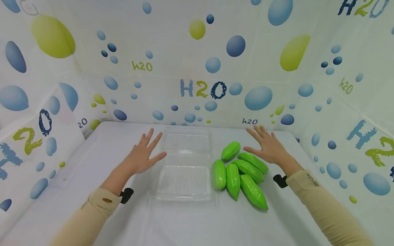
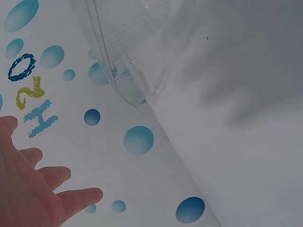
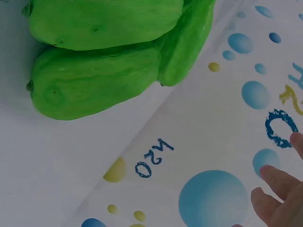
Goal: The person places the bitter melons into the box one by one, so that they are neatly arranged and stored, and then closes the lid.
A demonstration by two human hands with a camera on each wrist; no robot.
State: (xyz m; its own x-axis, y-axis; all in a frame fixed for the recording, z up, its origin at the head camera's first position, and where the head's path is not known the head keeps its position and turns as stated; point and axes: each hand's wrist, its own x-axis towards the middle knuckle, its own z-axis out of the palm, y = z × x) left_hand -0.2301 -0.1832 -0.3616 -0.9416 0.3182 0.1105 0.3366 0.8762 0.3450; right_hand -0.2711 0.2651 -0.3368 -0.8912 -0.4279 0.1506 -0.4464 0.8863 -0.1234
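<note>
In the head view my left hand (image 1: 142, 158) hovers just left of a clear plastic clamshell container (image 1: 184, 198), fingers spread and nothing held. The container lies with its lid folded back, away from me. On the other side my right hand (image 1: 267, 147) is spread too, holding nothing, above and right of several glossy green papaya-like fruits (image 1: 233, 180). They lie in a loose cluster against the container's right side. In the right wrist view the green fruit (image 3: 94, 82) shows small stem ends. A corner of the clear container (image 2: 128, 80) appears in the left wrist view.
A white tabletop (image 1: 77, 191) spreads under everything. Patterned sheets with blue and yellow-green drops form a back wall (image 1: 172, 68) and side walls around the table. Dark wrist straps (image 1: 126, 195) sit at the cuffs of beige sleeves.
</note>
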